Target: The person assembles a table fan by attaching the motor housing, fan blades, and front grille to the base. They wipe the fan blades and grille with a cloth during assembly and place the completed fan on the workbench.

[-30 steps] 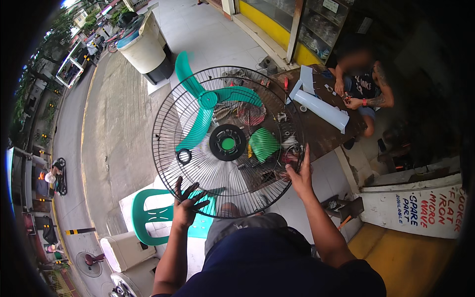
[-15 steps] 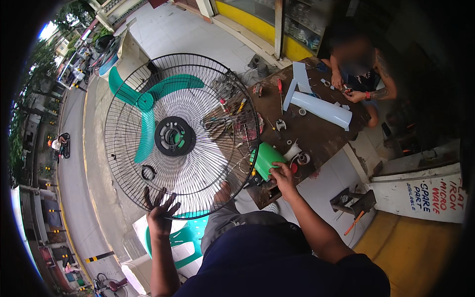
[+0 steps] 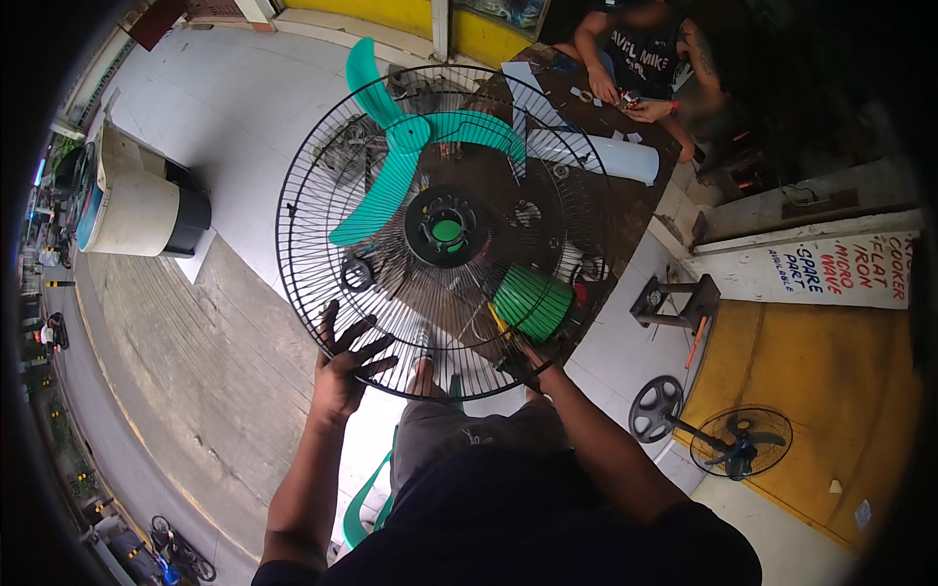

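Note:
A large round black wire fan guard point(image 3: 445, 337) is held up in front of me by its near rim. My left hand point(image 3: 344, 369) supports the rim's near left part, its fingers spread against the wires. My right hand point(image 3: 539, 363) is at the near right part of the rim, gripping it, with fingers partly hidden by the wires. Through the wires a green rounded housing point(image 3: 532, 305) shows just beyond my right hand. A teal three-bladed fan blade point(image 3: 408, 134) lies beyond the guard, one blade tip sticking out past the far rim.
A brown work table point(image 3: 625, 210) with a pale blue cylinder point(image 3: 620, 158) and scattered parts stands ahead. Behind it a person point(image 3: 645, 68) handles a small part. A white bin point(image 3: 132, 210) is at left; a standing fan point(image 3: 741, 441) and small stool point(image 3: 674, 301) are at right.
The guard has shifted right, now covering the green housing. My right hand has gone from the housing to the guard's rim. My view has turned to the right.

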The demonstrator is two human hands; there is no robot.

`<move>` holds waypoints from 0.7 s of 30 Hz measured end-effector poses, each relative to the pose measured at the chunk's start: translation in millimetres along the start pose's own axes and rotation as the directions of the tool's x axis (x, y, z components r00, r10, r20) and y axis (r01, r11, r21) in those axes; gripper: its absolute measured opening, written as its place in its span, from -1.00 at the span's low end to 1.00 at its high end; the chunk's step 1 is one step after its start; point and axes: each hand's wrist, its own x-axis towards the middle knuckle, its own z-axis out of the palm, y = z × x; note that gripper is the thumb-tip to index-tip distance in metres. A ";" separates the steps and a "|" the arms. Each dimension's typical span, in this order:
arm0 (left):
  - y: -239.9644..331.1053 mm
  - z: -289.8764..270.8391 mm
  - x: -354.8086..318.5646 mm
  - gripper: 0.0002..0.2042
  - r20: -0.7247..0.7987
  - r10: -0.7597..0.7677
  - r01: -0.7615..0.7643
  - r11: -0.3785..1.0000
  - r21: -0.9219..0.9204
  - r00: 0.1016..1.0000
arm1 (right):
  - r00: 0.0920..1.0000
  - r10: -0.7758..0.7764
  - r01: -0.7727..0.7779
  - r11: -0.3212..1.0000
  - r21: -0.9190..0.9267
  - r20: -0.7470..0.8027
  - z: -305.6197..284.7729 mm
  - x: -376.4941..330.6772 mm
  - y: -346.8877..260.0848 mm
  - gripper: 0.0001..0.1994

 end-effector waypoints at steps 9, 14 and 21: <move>-80.1 87.0 64.4 -0.13 0.075 -0.137 0.138 0.990 -0.015 0.988 | 0.994 0.083 -0.026 0.815 -0.579 0.072 -37.8 18.0 -23.7 -0.56; -134.7 110.0 118.5 -0.40 0.088 -0.122 0.129 0.989 -0.069 0.989 | 0.988 0.123 -0.152 0.723 -0.674 -0.091 -71.0 -50.7 -129.9 -0.58; -172.3 81.9 165.9 -0.45 0.112 -0.184 0.194 0.978 -0.078 0.976 | 0.860 -0.220 0.058 0.939 -0.340 -0.460 -109.4 -47.0 -237.7 -0.77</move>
